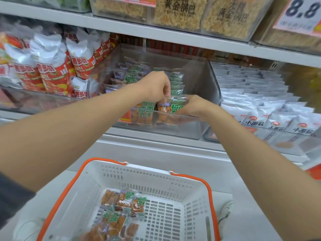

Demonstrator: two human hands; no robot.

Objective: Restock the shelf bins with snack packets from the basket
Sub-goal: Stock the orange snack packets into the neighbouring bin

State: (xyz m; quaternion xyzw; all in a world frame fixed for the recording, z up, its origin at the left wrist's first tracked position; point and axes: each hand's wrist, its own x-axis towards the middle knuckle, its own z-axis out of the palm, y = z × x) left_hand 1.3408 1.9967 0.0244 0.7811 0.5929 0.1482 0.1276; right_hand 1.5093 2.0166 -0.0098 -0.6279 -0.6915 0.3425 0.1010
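A clear shelf bin point(199, 80) holds rows of small clear snack packets with green labels point(175, 82). My left hand point(154, 86) reaches over the bin's front and pinches the top of a packet point(145, 113) standing at the front. My right hand point(192, 106) grips another green-label packet point(166, 110) beside it, inside the front wall. Below, a white basket with orange handles point(173, 188) holds several more of the same packets point(121, 211) on its left side.
Red and silver snack bags point(50, 66) fill the bin to the left. White packets point(257, 94) fill the bin to the right. The shelf above carries clear bins of yellow snacks point(177, 16) and a price sign point(302, 13). A white shelf ledge point(156, 150) runs under the bins.
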